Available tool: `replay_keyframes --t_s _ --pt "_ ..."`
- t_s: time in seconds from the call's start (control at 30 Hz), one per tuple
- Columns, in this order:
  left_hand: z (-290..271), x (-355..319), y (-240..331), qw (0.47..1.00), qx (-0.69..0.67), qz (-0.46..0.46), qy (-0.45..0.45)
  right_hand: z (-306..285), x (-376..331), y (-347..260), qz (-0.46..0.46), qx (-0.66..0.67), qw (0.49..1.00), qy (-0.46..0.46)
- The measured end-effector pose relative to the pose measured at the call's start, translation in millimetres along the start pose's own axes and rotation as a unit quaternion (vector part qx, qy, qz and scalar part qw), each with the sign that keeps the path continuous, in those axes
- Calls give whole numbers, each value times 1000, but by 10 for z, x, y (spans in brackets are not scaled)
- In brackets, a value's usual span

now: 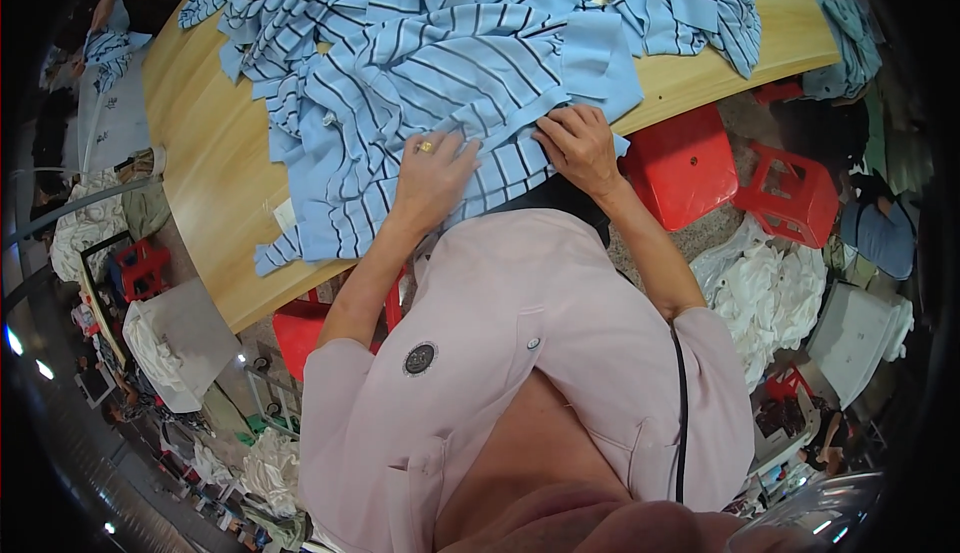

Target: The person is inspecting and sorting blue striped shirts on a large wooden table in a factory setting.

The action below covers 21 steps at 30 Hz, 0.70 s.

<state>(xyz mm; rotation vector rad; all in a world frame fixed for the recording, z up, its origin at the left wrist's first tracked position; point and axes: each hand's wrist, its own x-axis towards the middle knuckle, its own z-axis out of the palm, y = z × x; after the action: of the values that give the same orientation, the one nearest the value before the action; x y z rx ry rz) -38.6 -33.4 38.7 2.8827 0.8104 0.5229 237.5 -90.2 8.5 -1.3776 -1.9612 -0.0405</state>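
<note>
Light blue fabric (400, 88) with dark and white stripes lies heaped over the wooden table's near side, several layers deep. Some parts are plain blue, such as the panel (600, 58) at the right of the near piece. My left hand (437, 168), a ring on one finger, rests on the near striped fabric; its fingertips are smeared by motion. To its right, my right hand (582, 148) has its fingers bent and pressed together on the fabric's near edge. The striped edge between the hands hangs toward my body.
The light wooden table (205, 203) extends left and right of the pile. Red stools (685, 173) stand at the right, and another red stool (300, 338) is under the near left edge. White cloth in a clear bag (765, 288) lies at the right. A person's arm (105, 8) shows at far left.
</note>
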Motion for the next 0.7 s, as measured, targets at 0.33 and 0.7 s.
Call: replay_keyframes --t_s 0.33,0.7 --pt "421 341 369 971 -138 -160 109 18 25 -261 -7 59 996 -68" --pt "516 432 164 920 -275 -240 142 17 197 -231 13 11 992 -125"
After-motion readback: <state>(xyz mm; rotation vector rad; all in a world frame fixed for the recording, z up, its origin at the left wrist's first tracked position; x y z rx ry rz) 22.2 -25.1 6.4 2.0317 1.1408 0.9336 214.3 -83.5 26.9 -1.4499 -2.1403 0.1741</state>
